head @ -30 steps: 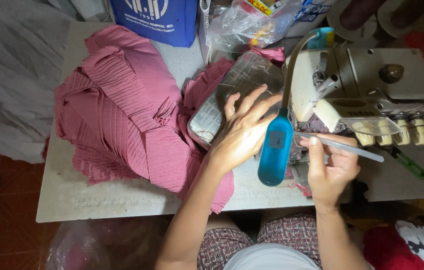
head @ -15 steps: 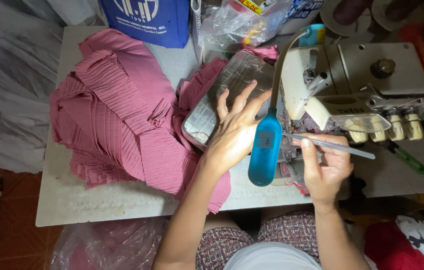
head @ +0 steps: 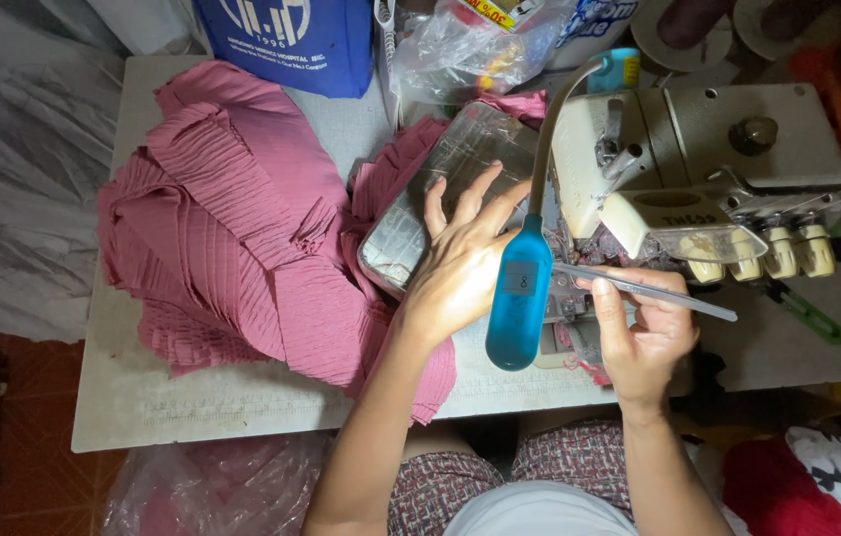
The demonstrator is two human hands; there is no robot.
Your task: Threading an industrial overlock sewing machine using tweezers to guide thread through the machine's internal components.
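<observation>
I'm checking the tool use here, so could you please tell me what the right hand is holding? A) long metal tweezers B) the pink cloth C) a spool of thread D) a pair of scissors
A: the right hand grips long metal tweezers whose tips point toward the sewing machine, while the pink cloth lies off to the left on the table.

Grey table, pink pleated fabric, sewing machine

Left hand lies flat with fingers spread; right hand curls in a pinch.
</observation>
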